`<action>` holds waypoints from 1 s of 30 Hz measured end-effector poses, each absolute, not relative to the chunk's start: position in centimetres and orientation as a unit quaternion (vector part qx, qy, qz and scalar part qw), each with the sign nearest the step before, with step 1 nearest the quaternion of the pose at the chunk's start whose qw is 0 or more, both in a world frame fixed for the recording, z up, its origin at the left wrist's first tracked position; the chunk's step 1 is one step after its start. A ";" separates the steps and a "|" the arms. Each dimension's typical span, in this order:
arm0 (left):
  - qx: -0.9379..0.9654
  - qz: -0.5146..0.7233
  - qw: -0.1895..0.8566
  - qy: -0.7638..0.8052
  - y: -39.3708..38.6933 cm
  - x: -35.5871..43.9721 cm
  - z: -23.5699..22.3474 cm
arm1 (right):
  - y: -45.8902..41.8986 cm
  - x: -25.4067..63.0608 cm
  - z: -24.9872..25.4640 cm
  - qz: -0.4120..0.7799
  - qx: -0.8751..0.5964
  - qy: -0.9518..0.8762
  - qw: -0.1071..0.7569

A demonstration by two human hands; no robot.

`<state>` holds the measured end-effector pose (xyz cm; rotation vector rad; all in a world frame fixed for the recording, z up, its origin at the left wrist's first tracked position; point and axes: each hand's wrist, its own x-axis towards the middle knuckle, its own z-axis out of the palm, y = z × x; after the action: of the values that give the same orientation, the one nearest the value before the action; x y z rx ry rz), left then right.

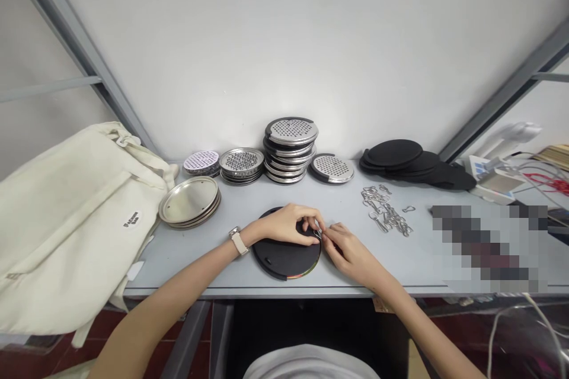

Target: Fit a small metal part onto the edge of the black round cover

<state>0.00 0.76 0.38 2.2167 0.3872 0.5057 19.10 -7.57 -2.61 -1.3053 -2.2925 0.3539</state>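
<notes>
A round black disc (288,260) with a thin colourful shine on its lower right edge lies on the table near the front. My left hand (291,224) reaches over its top, thumb and fingers closed around a small silver snap hook (317,235) at the disc's right edge. From the right, my right hand (349,250) pinches at the same hook with thumb and fingertips. The fingers partly cover the hook, so whether it passes through the disc is hidden. To the right lies a loose pile of similar snap hooks (386,213).
Along the wall stand a tall stack of round metal graters (291,133), more grater plates (242,161), a single grater (332,168) and black discs (395,154). Plain metal discs (190,200) sit at left beside a cream bag (75,213). A pixelated patch (484,249) covers the right.
</notes>
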 end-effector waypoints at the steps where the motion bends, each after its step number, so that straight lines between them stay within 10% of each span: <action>1: 0.878 0.199 0.407 0.154 0.8 0.0 0.4 | -7.6 19.1 -2.6 0.129 -0.477 -0.836 0.239; 30: 0.870 0.185 0.429 0.158 0.9 0.0 0.3 | -7.6 18.9 -3.0 0.105 -0.485 -0.836 0.235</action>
<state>-0.02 0.87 0.33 2.1718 0.3935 0.4631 18.91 -7.57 -3.00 -1.3307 -2.2945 0.2870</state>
